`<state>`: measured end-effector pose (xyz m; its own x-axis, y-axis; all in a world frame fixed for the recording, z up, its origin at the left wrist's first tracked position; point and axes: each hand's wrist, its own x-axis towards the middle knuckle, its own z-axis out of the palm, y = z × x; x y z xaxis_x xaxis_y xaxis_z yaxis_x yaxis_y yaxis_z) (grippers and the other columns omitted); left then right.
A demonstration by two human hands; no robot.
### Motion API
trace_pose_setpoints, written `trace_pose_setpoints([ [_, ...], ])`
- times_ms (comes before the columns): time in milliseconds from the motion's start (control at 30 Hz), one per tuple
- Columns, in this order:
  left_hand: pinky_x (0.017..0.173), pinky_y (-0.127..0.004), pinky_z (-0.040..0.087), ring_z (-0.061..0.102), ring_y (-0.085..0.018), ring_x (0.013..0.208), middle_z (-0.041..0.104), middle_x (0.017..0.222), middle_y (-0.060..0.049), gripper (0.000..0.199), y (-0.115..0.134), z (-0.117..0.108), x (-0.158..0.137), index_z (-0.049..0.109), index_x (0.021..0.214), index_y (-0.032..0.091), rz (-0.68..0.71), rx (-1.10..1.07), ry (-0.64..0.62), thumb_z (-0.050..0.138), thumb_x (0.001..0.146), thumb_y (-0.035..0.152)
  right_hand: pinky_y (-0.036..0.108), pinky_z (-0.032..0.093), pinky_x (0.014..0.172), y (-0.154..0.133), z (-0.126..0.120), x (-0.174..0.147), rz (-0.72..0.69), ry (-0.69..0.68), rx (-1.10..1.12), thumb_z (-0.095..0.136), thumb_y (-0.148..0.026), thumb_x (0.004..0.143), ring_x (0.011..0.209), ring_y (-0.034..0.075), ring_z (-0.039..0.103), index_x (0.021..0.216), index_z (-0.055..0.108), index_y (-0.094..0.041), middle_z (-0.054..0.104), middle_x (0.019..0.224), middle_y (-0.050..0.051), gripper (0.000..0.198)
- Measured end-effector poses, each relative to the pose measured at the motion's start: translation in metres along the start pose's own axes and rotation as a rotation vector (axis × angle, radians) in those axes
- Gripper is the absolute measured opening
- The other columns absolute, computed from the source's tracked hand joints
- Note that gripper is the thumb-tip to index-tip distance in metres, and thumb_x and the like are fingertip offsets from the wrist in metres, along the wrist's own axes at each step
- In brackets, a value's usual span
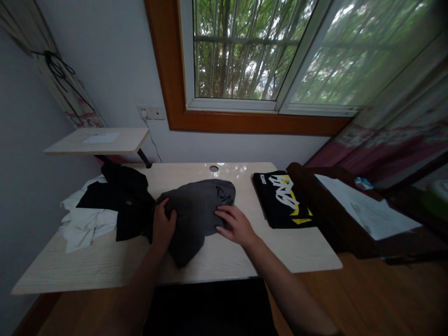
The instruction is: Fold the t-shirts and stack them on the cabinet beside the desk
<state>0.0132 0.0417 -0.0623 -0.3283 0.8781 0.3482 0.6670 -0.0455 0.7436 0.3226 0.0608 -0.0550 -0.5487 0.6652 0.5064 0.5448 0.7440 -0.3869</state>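
A dark grey garment (191, 210) with black lettering near its right end lies loosely spread and wrinkled on the pale desk. My left hand (163, 226) is at its left side, fingers curled onto the cloth and partly hidden. At the lettered right end, my right hand (236, 225) has its thumb and fingers closing on the fabric. Left of the grey garment is a crumpled black garment (135, 210), touching or overlapping it; I cannot tell which. White cloth (89, 228) lies bunched partly beneath the black one.
A folded black garment (283, 200) with white and yellow print lies on the desk's right side. The desk (224, 261) has a cable hole at the back. A raised shelf (98, 140) stands back left. Papers (364, 207) lie on brown furniture at the right.
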Motion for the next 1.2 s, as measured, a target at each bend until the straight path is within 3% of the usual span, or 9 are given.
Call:
trace_pose_setpoints([
  [100, 0.116, -0.058, 0.037, 0.050, -0.032, 0.134, 0.055, 0.137, -0.015, 0.046, 0.010, 0.012, 0.001, 0.049, 0.137, 0.023, -0.035, -0.102, -0.014, 0.054, 0.093, 0.031, 0.049, 0.048, 0.103, -0.004, 0.004, 0.004, -0.030, -0.083, -0.046, 0.070, -0.050, 0.087, 0.123, 0.031, 0.055, 0.144, 0.054, -0.029, 0.056, 0.143, 0.011, 0.063],
  [200, 0.119, -0.057, 0.034, 0.048, -0.031, 0.138, 0.053, 0.143, -0.014, 0.047, 0.021, 0.017, 0.001, 0.049, 0.138, 0.025, -0.071, -0.203, -0.083, 0.056, 0.092, 0.031, 0.049, 0.049, 0.101, -0.001, 0.006, 0.006, 0.038, -0.071, -0.096, 0.069, -0.038, 0.089, 0.120, 0.031, 0.055, 0.141, 0.057, -0.029, 0.058, 0.139, 0.011, 0.054],
  [467, 0.111, -0.045, 0.045, 0.058, -0.024, 0.129, 0.062, 0.138, -0.010, 0.042, 0.027, 0.006, 0.010, 0.056, 0.136, 0.025, 0.011, -0.367, -0.376, 0.047, 0.097, 0.037, 0.048, 0.048, 0.101, 0.025, -0.004, 0.000, 0.396, 0.188, -0.153, 0.056, -0.013, 0.083, 0.115, 0.031, 0.055, 0.123, 0.063, -0.025, 0.063, 0.123, 0.010, 0.042],
  [700, 0.117, -0.060, 0.030, 0.036, -0.036, 0.143, 0.055, 0.142, -0.016, 0.044, -0.018, -0.054, 0.033, 0.062, 0.131, 0.022, 0.184, 0.434, -0.008, 0.057, 0.088, 0.033, 0.046, 0.046, 0.099, 0.040, -0.008, -0.004, 0.509, 0.256, -0.158, 0.051, -0.009, 0.077, 0.110, 0.031, 0.054, 0.115, 0.062, -0.023, 0.062, 0.114, 0.010, 0.042],
  [767, 0.110, -0.066, 0.033, 0.030, -0.043, 0.144, 0.045, 0.151, -0.019, 0.054, -0.029, -0.073, 0.033, 0.058, 0.137, 0.022, 0.121, 0.629, -0.019, 0.061, 0.086, 0.038, 0.046, 0.046, 0.099, 0.040, -0.007, -0.004, 0.507, 0.246, -0.157, 0.050, -0.009, 0.077, 0.110, 0.031, 0.053, 0.116, 0.061, -0.023, 0.062, 0.114, 0.010, 0.043],
  [833, 0.101, -0.063, 0.042, 0.040, -0.044, 0.135, 0.048, 0.147, -0.021, 0.060, -0.038, -0.089, 0.031, 0.053, 0.143, 0.022, 0.039, 0.735, -0.108, 0.059, 0.086, 0.042, 0.046, 0.046, 0.098, 0.039, -0.007, -0.004, 0.504, 0.247, -0.151, 0.051, -0.010, 0.077, 0.109, 0.031, 0.053, 0.116, 0.061, -0.024, 0.061, 0.114, 0.010, 0.043],
  [1000, 0.088, -0.045, 0.051, 0.062, -0.030, 0.099, 0.063, 0.116, -0.016, 0.045, -0.053, -0.116, 0.038, 0.064, 0.128, 0.018, -0.031, 0.759, -0.221, 0.049, 0.089, 0.035, 0.046, 0.047, 0.098, 0.040, -0.007, -0.004, 0.505, 0.250, -0.149, 0.050, -0.009, 0.077, 0.109, 0.031, 0.053, 0.116, 0.061, -0.024, 0.061, 0.114, 0.010, 0.042],
  [1067, 0.085, -0.042, 0.053, 0.063, -0.027, 0.094, 0.063, 0.113, -0.014, 0.039, -0.054, -0.132, 0.044, 0.068, 0.119, 0.018, -0.035, 0.729, -0.108, 0.047, 0.091, 0.034, 0.045, 0.047, 0.098, 0.040, -0.007, -0.004, 0.511, 0.248, -0.154, 0.050, -0.009, 0.077, 0.109, 0.031, 0.053, 0.115, 0.061, -0.024, 0.061, 0.114, 0.010, 0.042],
  [1200, 0.090, -0.047, 0.054, 0.063, -0.029, 0.102, 0.063, 0.111, -0.009, 0.034, -0.051, -0.175, 0.051, 0.071, 0.111, 0.019, -0.046, 0.683, 0.330, 0.055, 0.086, 0.036, 0.045, 0.046, 0.098, 0.040, -0.008, -0.004, 0.507, 0.248, -0.145, 0.051, -0.010, 0.076, 0.108, 0.031, 0.053, 0.114, 0.060, -0.023, 0.061, 0.113, 0.010, 0.041],
])
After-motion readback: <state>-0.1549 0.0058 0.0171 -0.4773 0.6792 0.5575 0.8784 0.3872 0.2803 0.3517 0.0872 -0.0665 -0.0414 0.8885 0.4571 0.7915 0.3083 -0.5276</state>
